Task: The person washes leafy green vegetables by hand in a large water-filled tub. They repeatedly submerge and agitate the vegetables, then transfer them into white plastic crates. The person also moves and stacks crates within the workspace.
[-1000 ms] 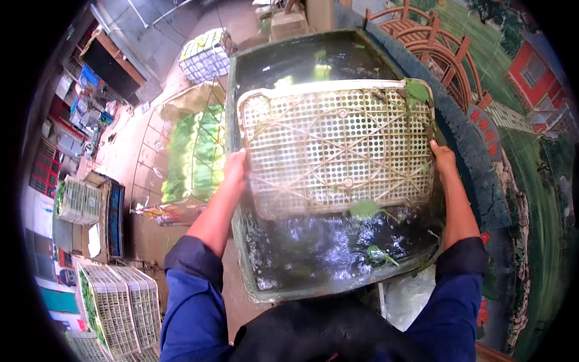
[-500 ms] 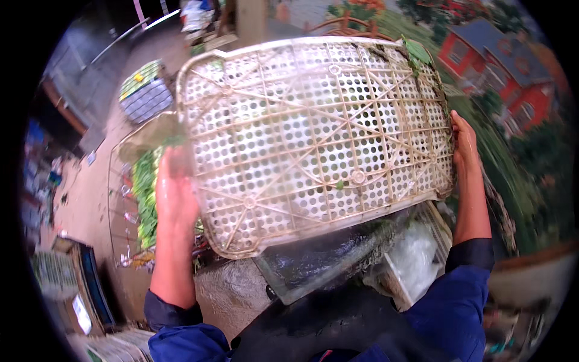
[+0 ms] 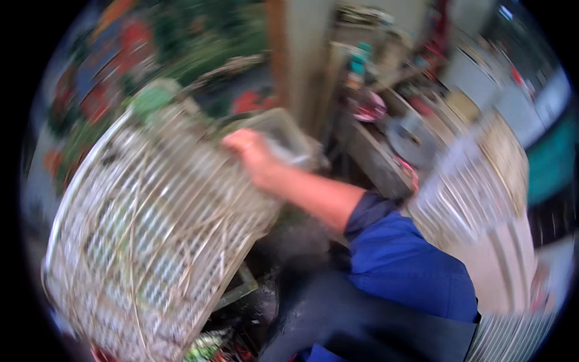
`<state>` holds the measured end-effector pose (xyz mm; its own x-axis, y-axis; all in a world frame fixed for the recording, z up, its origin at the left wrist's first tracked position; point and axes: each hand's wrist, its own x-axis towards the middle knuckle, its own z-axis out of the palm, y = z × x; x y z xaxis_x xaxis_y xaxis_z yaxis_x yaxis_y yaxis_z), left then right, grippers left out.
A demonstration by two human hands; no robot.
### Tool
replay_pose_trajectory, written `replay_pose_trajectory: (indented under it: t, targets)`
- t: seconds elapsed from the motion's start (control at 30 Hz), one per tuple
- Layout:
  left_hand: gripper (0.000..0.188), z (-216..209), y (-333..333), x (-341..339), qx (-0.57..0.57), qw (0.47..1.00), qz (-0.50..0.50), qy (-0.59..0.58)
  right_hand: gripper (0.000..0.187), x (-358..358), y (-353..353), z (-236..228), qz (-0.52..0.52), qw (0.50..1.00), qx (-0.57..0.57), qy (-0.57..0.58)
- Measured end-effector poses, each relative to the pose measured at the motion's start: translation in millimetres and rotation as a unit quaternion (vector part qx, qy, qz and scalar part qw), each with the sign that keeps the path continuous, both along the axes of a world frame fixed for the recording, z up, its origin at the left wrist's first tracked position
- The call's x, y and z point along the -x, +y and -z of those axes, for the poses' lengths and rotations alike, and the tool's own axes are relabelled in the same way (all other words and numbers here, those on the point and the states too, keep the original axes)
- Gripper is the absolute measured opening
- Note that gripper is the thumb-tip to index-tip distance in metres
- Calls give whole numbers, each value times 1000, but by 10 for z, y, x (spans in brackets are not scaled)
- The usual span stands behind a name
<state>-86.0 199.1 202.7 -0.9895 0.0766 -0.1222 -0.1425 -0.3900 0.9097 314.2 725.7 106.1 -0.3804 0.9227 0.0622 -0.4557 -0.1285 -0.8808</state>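
A large off-white plastic crate (image 3: 163,223) with a perforated, ribbed bottom fills the left half of the head view, tilted and smeared by motion. My right hand (image 3: 253,158) grips its upper right edge, with the forearm reaching across from the right in a blue sleeve. Caught at the crate's top corner is a green leaf (image 3: 154,99). My left hand does not show; the crate covers the area on that side. Just beyond my right hand stands a pale, translucent plastic tub (image 3: 283,136).
A wooden bench (image 3: 380,160) with a round grey disc (image 3: 413,142) and a pink bowl (image 3: 368,107) stands at the right. Nearer on that side are a stack of pale ribbed sheets (image 3: 461,187) and boards. Green vegetables (image 3: 208,345) show below the crate.
The view has swung to the right, bringing the bench into sight. The crate has gone from the middle to the left of the picture, still in my right hand. My left hand has left the picture.
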Motion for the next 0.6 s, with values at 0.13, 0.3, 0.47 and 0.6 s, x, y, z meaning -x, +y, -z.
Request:
replay_pose_trajectory:
  t: [0.13,0.3,0.47,0.6]
  targets:
    - [45,-111,625,-319,45,994,98,14,10,-1177,-676,569,67,997,40,24]
    - [47,-782,588,-304,80,978,195,10,9,-1742,-1625,-151,143,988,53,18]
    - [49,-1321,862,-363,103,945,311,8,15,-2564,-2376,-627,223,973,56,7]
    - [50,-1833,270,-357,96,920,380,7,26,-3150,-3535,-946,195,980,10,-42]
